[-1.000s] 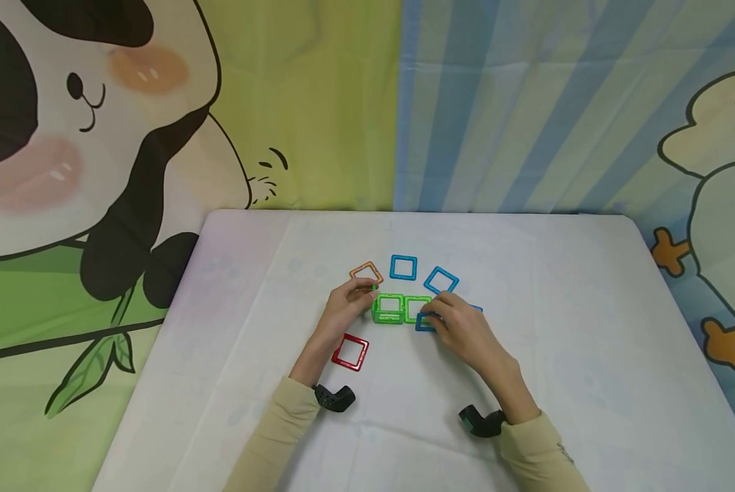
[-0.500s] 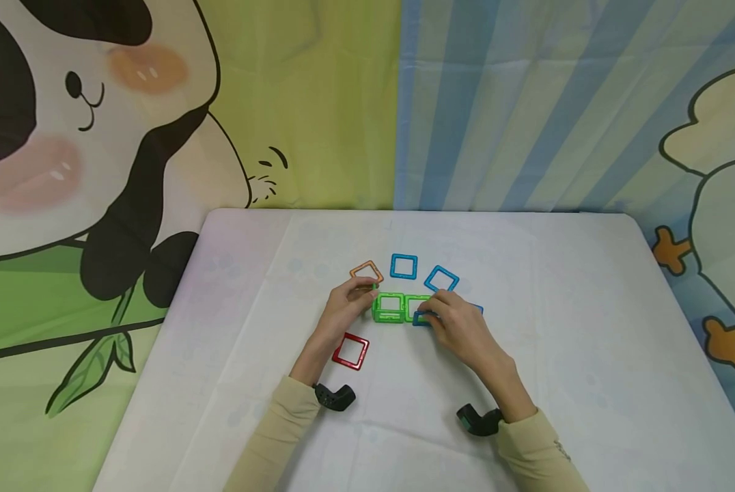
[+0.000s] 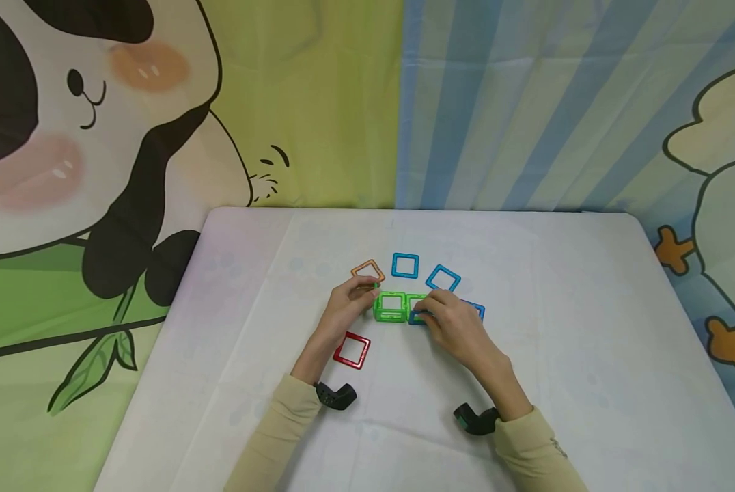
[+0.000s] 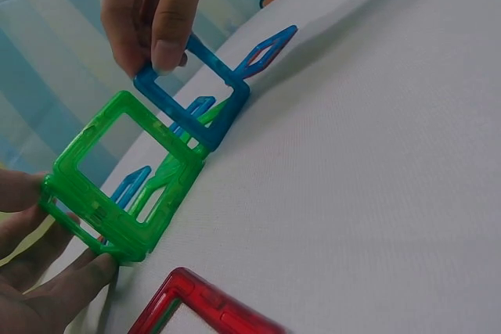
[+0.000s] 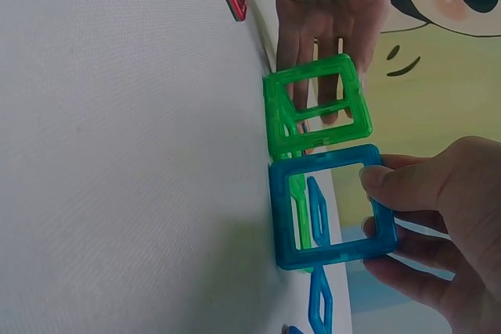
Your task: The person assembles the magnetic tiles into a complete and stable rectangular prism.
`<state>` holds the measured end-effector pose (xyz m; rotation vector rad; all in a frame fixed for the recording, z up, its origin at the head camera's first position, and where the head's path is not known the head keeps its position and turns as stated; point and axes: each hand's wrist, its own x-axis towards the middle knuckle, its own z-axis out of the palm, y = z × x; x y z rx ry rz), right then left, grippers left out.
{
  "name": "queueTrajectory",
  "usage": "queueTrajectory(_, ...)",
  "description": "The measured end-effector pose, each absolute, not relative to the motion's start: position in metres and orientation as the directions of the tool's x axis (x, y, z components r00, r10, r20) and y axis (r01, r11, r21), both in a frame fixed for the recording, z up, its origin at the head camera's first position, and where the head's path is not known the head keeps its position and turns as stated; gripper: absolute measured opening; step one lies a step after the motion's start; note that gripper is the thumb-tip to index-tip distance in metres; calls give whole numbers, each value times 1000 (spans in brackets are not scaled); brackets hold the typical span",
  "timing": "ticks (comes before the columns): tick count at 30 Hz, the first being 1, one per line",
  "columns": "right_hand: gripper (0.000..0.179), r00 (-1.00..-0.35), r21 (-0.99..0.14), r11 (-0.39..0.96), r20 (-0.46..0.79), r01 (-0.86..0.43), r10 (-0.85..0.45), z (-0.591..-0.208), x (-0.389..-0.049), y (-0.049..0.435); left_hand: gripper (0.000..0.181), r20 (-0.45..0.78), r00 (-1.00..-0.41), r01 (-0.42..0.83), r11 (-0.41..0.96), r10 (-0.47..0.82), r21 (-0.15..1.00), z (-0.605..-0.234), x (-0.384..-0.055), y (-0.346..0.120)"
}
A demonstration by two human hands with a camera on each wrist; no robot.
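Observation:
Two upright green square magnetic tiles at right angles, the front one (image 4: 125,177) and a left one, stand joined on a row of flat green tiles (image 3: 412,301). My left hand (image 3: 352,301) holds the left tile, thumb and fingers at its edges. Right beside the front green tile, a blue square magnetic tile (image 5: 333,162) stands upright, its side edge against the green one. My right hand (image 3: 456,324) pinches the blue tile's top edge between thumb and fingers. In the right wrist view, left fingers (image 5: 329,37) show behind the green frame.
Beyond the green tiles lie an orange tile (image 3: 372,265), partly behind the left hand, and two blue tiles (image 3: 406,254) (image 3: 443,266). Another blue tile (image 3: 479,309) peeks out behind the right hand. A red tile (image 3: 359,366) lies nearer, beside the left wrist, on the white tabletop (image 3: 589,328).
My right hand has moved the blue tile slightly left and away from me, up against the front green tile. The left hand has stayed in place.

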<state>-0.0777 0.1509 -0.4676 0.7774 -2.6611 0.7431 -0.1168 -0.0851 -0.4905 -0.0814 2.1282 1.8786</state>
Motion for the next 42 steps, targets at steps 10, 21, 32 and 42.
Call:
queueTrajectory(10,15,-821,-388,733,387,-559,-421,-469,-78,150,42,-259,-953,-237,146,156,960,-490,-117,-84)
queueTrajectory(21,15,-823,-400,730,398,-554,-407,-471,-78,148,42,-276,-949,-253,157,151,955,-490,-116,-84)
queueTrajectory(32,18,-837,-423,730,376,-537,-398,-470,-77,148,41,-276,-950,-254,156,146,955,-491,-116,-84)
queueTrajectory(42,28,-851,-429,742,357,-515,-385,-470,-73,160,37,-281,-950,-258,161,135,953,-492,-117,-84)
